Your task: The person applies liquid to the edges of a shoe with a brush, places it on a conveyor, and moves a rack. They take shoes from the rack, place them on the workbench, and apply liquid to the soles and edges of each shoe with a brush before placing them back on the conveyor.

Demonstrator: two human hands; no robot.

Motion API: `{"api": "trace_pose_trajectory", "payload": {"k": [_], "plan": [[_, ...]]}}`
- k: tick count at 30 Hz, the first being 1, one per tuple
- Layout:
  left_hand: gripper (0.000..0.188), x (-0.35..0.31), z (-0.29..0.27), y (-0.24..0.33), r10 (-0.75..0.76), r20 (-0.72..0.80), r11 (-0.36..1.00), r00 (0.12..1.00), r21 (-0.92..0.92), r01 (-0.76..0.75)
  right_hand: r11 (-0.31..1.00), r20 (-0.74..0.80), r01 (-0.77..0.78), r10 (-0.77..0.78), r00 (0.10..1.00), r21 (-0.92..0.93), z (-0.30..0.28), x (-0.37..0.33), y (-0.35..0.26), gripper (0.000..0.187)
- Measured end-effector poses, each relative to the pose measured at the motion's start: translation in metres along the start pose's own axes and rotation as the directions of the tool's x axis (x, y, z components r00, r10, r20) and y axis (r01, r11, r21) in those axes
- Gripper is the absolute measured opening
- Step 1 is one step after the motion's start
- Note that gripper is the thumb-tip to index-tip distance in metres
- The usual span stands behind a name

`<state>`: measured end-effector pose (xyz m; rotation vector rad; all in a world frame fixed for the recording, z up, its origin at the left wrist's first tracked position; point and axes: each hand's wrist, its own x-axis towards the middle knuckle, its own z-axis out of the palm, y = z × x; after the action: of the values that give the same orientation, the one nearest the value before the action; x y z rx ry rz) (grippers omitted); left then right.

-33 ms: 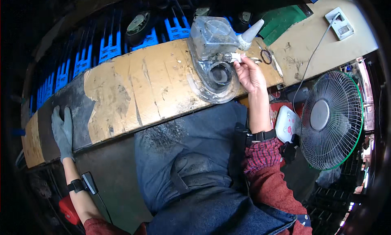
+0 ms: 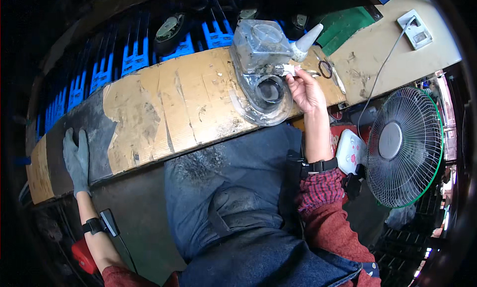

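My right hand point(image 2: 306, 92), bare, pinches the white-wrapped handle of a dark-bristled brush point(image 2: 276, 70). The brush lies level along the front of a cloudy clear plastic container point(image 2: 261, 41), just above a round dark cup point(image 2: 270, 92). Both container and cup sit on a clear plastic base point(image 2: 236, 100) at the cardboard's right end. Far to the left, my left hand point(image 2: 76, 155) wears a grey glove and rests on the dark bench surface, holding nothing, with its fingers partly spread. A whitish cone-nozzled bottle point(image 2: 306, 42) stands beside the container.
Worn cardboard point(image 2: 174, 103) covers much of the bench. Blue forked racks point(image 2: 135, 58) line its far side. A dark ring point(image 2: 325, 69) and a slim whitish tool point(image 2: 338, 81) lie to the right. A green-rimmed fan point(image 2: 405, 145) stands near my right arm, below a corded white socket box point(image 2: 415, 29).
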<state>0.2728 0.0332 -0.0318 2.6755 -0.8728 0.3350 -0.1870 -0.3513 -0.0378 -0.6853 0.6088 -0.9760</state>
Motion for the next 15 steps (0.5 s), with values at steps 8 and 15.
{"api": "trace_pose_trajectory", "payload": {"k": [8,15], "plan": [[0.058,-0.0025,0.0002,-0.0009,-0.014,0.016,1.0,1.0,0.015,0.014,0.991,-0.042,-0.093,0.097,0.994,0.095,0.004,-0.0083,-0.0061,0.017],[0.06,-0.0013,-0.0018,0.0017,-0.047,0.041,0.999,0.998,0.004,0.047,0.998,-0.056,-0.04,0.042,0.998,0.045,-0.0006,-0.0046,0.0023,0.013]]}}
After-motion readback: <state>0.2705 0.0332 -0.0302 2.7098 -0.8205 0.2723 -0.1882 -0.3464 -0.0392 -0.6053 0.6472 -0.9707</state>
